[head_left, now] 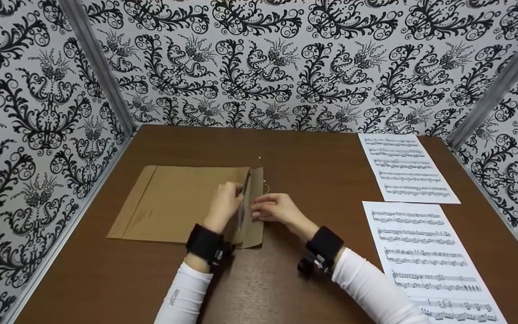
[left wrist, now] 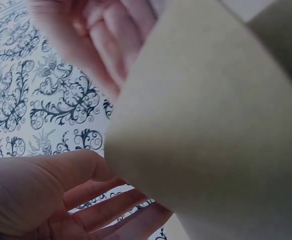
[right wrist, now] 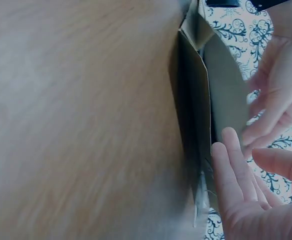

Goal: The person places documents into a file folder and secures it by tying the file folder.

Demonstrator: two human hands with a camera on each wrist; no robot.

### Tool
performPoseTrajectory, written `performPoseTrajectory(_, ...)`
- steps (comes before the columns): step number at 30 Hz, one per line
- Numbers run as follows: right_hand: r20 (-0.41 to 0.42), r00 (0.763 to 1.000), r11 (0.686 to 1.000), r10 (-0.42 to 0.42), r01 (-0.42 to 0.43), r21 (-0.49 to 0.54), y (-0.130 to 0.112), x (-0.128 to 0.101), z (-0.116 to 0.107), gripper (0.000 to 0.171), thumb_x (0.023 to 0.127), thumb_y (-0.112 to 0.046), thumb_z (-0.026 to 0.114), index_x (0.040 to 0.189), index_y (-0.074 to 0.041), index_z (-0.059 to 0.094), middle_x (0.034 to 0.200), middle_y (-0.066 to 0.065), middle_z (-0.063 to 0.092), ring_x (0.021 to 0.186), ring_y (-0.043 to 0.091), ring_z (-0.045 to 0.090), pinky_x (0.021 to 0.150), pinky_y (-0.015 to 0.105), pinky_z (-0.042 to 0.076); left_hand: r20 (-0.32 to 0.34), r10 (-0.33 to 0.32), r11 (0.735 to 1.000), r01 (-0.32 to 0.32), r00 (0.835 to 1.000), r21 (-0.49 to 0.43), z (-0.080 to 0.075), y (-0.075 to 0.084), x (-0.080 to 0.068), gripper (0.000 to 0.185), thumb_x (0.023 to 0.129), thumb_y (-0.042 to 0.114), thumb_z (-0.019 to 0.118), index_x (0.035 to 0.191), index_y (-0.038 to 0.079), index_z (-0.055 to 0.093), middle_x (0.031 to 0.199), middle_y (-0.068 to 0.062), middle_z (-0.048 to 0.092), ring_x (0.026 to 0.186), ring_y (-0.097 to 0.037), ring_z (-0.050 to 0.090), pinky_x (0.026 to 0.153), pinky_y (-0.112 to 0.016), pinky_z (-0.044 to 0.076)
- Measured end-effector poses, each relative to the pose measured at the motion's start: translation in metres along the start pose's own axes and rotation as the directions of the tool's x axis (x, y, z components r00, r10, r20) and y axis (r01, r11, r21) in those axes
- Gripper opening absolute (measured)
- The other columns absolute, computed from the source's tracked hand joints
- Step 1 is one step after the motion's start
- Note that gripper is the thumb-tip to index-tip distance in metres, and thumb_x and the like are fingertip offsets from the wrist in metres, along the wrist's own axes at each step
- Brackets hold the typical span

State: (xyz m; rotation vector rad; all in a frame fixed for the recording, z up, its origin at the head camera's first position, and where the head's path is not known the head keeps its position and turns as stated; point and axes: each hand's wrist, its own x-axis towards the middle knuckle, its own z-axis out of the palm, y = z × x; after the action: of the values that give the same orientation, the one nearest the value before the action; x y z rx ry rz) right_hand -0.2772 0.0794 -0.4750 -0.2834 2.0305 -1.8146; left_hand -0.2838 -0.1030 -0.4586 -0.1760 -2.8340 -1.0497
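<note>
A large tan kraft envelope (head_left: 182, 198) lies flat, its mouth facing right and parted. Its creased flap (head_left: 253, 211) extends along that side, and a thin string (head_left: 266, 185) shows beyond it. My left hand (head_left: 228, 200) pinches the upper panel at the mouth, lifting it; the right wrist view shows this raised panel (right wrist: 228, 82) bowed. Against the flap, my right hand (head_left: 279, 209) rests its nearly straight fingers, with the thumb held apart in the right wrist view. Something pale shows inside the mouth, too little to identify.
Two sheets of printed music lie on the right of the brown table (head_left: 286, 279): the far sheet (head_left: 407, 168) and the near sheet (head_left: 430, 256). Patterned walls (head_left: 250, 63) stand at the back and both sides. Each wrist wears a black band with a camera.
</note>
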Motion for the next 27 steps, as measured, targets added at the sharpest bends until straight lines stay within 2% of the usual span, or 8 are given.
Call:
performPoseTrajectory(4, 0.023, 1.000, 0.999, -0.009, 0.008, 0.031, -0.004, -0.006, -0.004, 0.040, 0.101, -0.008, 0.059, 0.134, 0.014, 0.056, 0.123, 0.029, 0.071, 0.089, 0.010, 0.078, 0.090, 0.031, 0.062, 0.011, -0.015, 1.000, 0.014, 1.000, 0.023, 0.004, 0.000, 0.000, 0.028, 0.094, 0.000, 0.066, 0.121, -0.005, 0.072, 0.120, -0.023, 0.074, 0.107, -0.038, 0.073, 0.087, -0.046, 0.061)
performPoseTrajectory(9, 0.036, 0.999, 1.000, 0.000, -0.001, 0.019, -0.010, -0.014, -0.010, 0.039, 0.102, -0.010, 0.058, 0.133, 0.013, 0.058, 0.122, 0.029, 0.071, 0.091, 0.012, 0.078, 0.093, 0.037, 0.062, 0.010, -0.030, 0.999, 0.030, 0.999, 0.034, 0.006, -0.001, 0.000, 0.025, 0.094, 0.001, 0.066, 0.117, -0.004, 0.073, 0.117, -0.023, 0.075, 0.105, -0.038, 0.074, 0.087, -0.047, 0.061)
performPoseTrajectory(14, 0.027, 1.000, 1.000, 0.009, -0.009, 0.017, -0.011, -0.019, -0.018, 0.039, 0.102, -0.011, 0.058, 0.133, 0.014, 0.058, 0.119, 0.027, 0.073, 0.090, 0.012, 0.078, 0.094, 0.039, 0.062, 0.026, -0.041, 0.998, 0.040, 0.999, 0.041, 0.008, -0.002, 0.001, 0.024, 0.094, 0.003, 0.067, 0.116, -0.004, 0.074, 0.116, -0.023, 0.075, 0.102, -0.038, 0.074, 0.086, -0.047, 0.061)
performPoseTrajectory(21, 0.009, 1.000, 1.000, 0.014, -0.014, 0.017, -0.013, -0.023, -0.030, 0.042, 0.103, -0.012, 0.058, 0.135, 0.016, 0.055, 0.118, 0.024, 0.075, 0.088, 0.010, 0.078, 0.093, 0.039, 0.062, 0.019, -0.006, 0.997, 0.004, 1.000, 0.078, 0.012, -0.002, 0.000, 0.020, 0.091, 0.004, 0.071, 0.109, -0.002, 0.077, 0.105, -0.021, 0.078, 0.094, -0.036, 0.075, 0.081, -0.046, 0.061)
performPoseTrajectory(27, -0.008, 1.000, 1.000, 0.027, -0.027, 0.013, -0.013, -0.029, -0.041, 0.042, 0.103, -0.012, 0.058, 0.135, 0.016, 0.056, 0.115, 0.021, 0.077, 0.087, 0.009, 0.078, 0.095, 0.041, 0.061, 0.024, -0.036, 0.990, 0.032, 0.999, 0.138, 0.012, 0.001, -0.002, 0.012, 0.089, 0.009, 0.076, 0.100, 0.003, 0.077, 0.100, -0.017, 0.078, 0.090, -0.036, 0.074, 0.074, -0.048, 0.061)
